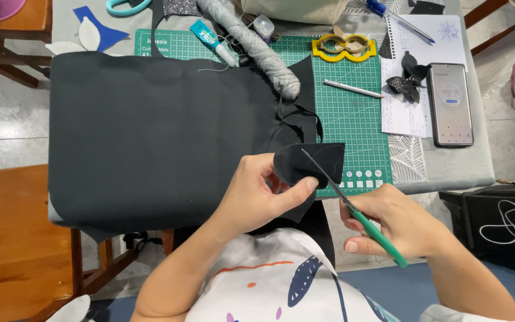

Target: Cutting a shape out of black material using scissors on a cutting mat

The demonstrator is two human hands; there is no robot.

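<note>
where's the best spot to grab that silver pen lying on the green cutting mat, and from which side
Probably pinch the silver pen across its middle, coming straight down from above. It lies flat and nearly level on a bare stretch of the green cutting mat, with open mat on both long sides. Its left end points toward the black fabric and its right end nears the paper, so the ends look more crowded.

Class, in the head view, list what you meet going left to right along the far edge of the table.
Teal scissor handles → glue tube → yellow glasses-shaped template → blue pen → smartphone.
</note>
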